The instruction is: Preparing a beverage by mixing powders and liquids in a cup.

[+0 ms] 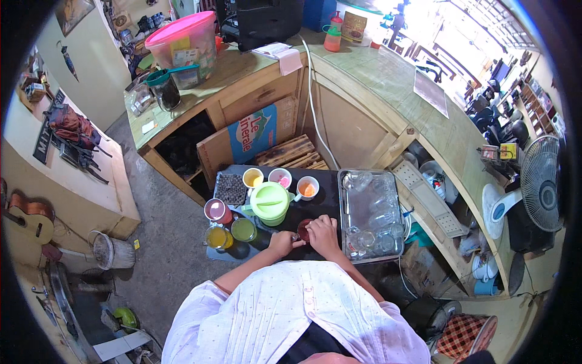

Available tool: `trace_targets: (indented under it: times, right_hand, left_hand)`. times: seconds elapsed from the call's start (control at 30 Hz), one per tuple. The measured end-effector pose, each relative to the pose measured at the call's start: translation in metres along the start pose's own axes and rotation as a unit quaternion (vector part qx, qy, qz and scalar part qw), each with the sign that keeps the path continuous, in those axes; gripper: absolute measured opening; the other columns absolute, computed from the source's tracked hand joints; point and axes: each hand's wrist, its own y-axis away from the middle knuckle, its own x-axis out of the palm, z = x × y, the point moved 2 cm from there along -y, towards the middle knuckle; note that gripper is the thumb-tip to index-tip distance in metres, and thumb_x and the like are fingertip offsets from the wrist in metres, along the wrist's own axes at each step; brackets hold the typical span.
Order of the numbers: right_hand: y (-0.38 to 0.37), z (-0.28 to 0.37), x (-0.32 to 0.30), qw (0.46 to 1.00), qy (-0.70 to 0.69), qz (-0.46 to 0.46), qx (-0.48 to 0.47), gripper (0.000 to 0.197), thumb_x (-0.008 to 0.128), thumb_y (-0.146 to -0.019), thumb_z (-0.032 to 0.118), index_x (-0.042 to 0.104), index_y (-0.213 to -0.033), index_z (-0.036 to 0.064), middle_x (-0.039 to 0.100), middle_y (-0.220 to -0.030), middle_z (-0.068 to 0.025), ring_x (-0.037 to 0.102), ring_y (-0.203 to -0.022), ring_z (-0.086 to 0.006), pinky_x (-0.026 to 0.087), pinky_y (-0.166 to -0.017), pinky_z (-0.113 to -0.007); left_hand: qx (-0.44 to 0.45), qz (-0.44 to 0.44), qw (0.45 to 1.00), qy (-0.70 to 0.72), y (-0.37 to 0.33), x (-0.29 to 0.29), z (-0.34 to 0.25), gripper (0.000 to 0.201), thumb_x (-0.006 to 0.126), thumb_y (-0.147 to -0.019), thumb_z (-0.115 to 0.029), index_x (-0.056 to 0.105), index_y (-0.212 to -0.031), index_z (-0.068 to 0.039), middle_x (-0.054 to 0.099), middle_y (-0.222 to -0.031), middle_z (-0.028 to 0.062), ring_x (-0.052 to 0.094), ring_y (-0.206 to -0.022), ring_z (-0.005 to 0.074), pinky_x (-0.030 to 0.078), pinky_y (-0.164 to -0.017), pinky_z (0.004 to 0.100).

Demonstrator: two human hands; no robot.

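Note:
Close in front of me on a dark low table point(324, 182), my right hand point(324, 234) has its fingers closed over a small glass with dark red contents point(304, 229). My left hand point(282, 244) grips the near left side of that glass, apparently at its handle; the fingers partly hide it. Just beyond stands a light green lidded pitcher point(270, 202). On its left are a glass mug of yellow drink point(219, 237), one of green drink point(244, 230) and one of pink drink point(217, 210). White cups with yellow point(253, 178), pink point(280, 178) and orange contents point(307, 187) stand behind.
A metal tray point(347, 254) with several clear glass mugs lies at the right. A box of dark pebble-like pieces point(231, 189) sits at the table's far left. Wooden counters point(364, 67) wrap round behind; a white fan point(536, 176) stands far right, a bucket point(113, 252) on the left floor.

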Motion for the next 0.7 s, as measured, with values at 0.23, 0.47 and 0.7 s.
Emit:
trace_targets:
  times: [0.23, 0.47, 0.7]
  right_hand:
    - [0.0018, -0.0021, 0.003, 1.0, -0.01, -0.019, -0.006, 0.004, 0.065, -0.079, 0.014, 0.063, -0.08, 0.0111, 0.063, -0.081, -0.0044, 0.055, -0.09, -0.0245, 0.037, -0.08, -0.043]
    - [0.0013, -0.0014, -0.002, 0.999, -0.009, -0.03, -0.02, 0.004, 0.065, -0.076, 0.012, 0.063, -0.079, 0.0102, 0.063, -0.08, -0.005, 0.055, -0.088, -0.0258, 0.036, -0.079, -0.043]
    - [0.0008, -0.0027, -0.0038, 1.0, -0.016, -0.008, -0.006, 0.004, 0.065, -0.076, 0.011, 0.063, -0.079, 0.0102, 0.063, -0.08, -0.0043, 0.055, -0.09, -0.0255, 0.035, -0.08, -0.044]
  left_hand:
    - [-0.007, 0.0, 1.0, 0.007, -0.0011, 0.0041, 0.0047, 0.049, 0.069, -0.078, -0.059, 0.063, -0.067, -0.011, 0.064, -0.065, 0.0109, 0.064, -0.064, 0.0349, 0.046, -0.059, 0.0454]
    - [-0.013, 0.004, 1.0, 0.003, 0.0012, -0.0006, -0.0006, 0.05, 0.07, -0.078, -0.059, 0.062, -0.065, -0.011, 0.063, -0.064, 0.01, 0.063, -0.064, 0.0338, 0.045, -0.059, 0.0455]
    - [-0.007, -0.004, 1.0, -0.006, 0.0014, -0.001, -0.0024, 0.052, 0.07, -0.077, -0.06, 0.06, -0.064, -0.011, 0.064, -0.065, 0.0096, 0.064, -0.065, 0.0333, 0.045, -0.059, 0.045]
